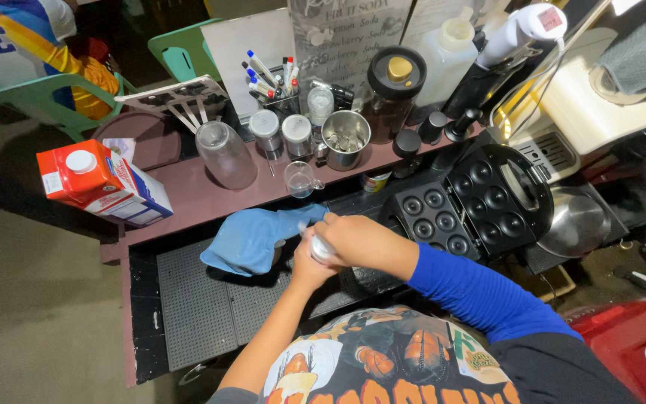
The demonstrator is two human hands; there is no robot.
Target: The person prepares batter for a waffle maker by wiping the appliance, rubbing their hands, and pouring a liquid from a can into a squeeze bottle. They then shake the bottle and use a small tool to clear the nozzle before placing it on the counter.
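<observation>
My right hand [358, 241], in a blue sleeve, closes over the top of a small white bottle or cup [320, 247]. From below, my left hand [304, 265] grips the same object. A blue cloth [252, 237] lies just left of both hands on the dark counter. What sits under the hands is hidden.
A maroon shelf [188, 196] behind holds a red and white carton [102, 183], a clear jar [226, 155], a small measuring cup [300, 179], tins, a metal cup of coins [345, 140] and markers. An open black doughnut maker [472, 202] stands right. Another person sits at top left.
</observation>
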